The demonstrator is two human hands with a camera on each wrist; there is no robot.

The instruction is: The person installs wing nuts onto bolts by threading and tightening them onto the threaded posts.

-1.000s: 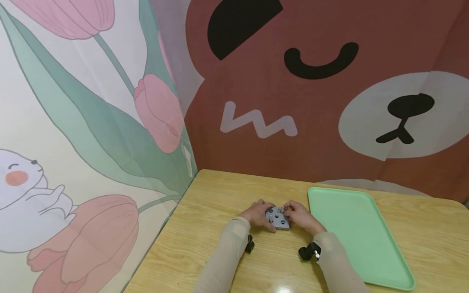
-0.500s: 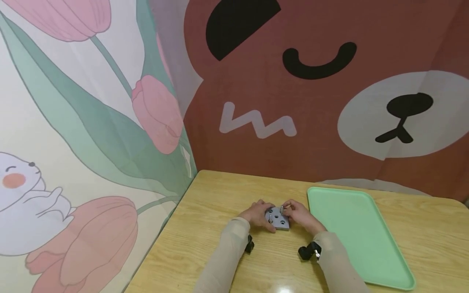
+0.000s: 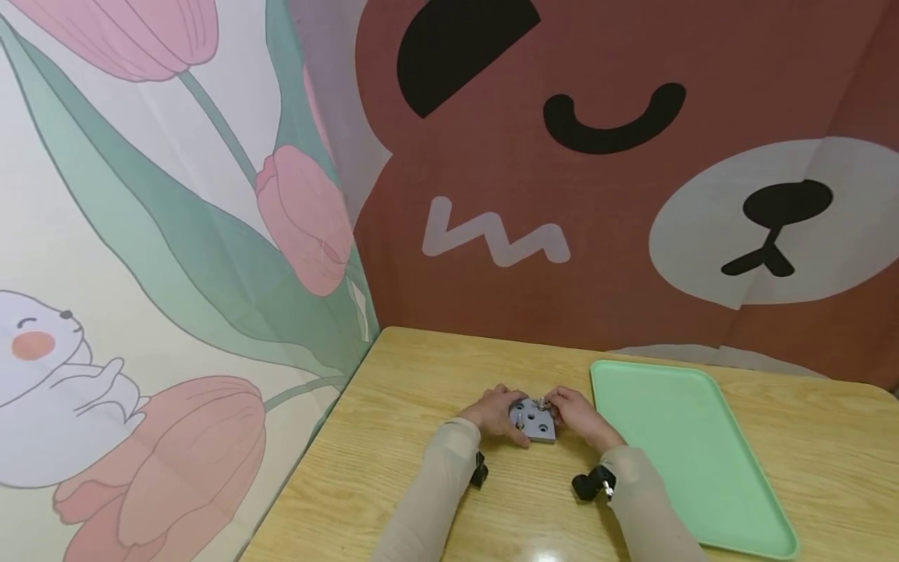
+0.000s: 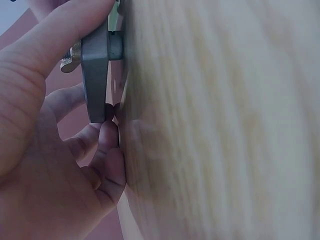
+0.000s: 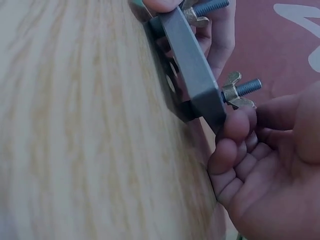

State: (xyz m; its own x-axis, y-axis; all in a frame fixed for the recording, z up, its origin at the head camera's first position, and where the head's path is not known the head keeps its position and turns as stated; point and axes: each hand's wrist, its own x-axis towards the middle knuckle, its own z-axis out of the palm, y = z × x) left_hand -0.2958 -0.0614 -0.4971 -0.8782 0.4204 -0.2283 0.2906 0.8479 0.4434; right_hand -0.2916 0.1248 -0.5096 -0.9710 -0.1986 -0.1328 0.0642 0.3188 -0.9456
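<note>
A grey metal plate (image 3: 537,431) with several holes sits near the table's middle, propped off the wood by dark bolt heads (image 4: 115,47). My left hand (image 3: 494,414) grips its left side, thumb along the near edge and fingers around the back. Two bolts stand up through the plate, each with a brass wing nut. One wing nut (image 5: 231,92) is at the far right corner, where the curled fingers of my right hand (image 3: 576,414) hold it. The other wing nut (image 4: 72,59) is close to my left thumb. Fingers partly cover both in the head view.
A light green tray (image 3: 695,445) lies on the wooden table (image 3: 393,390), right of the plate and close to my right forearm. Behind the table hangs a bear-patterned cloth (image 3: 492,312); a tulip-patterned one (image 3: 175,273) is on the left. Black devices (image 3: 593,484) sit at both wrists.
The fingers of my right hand have shifted slightly about the far right wing nut. My left hand and the plate have stayed in place.
</note>
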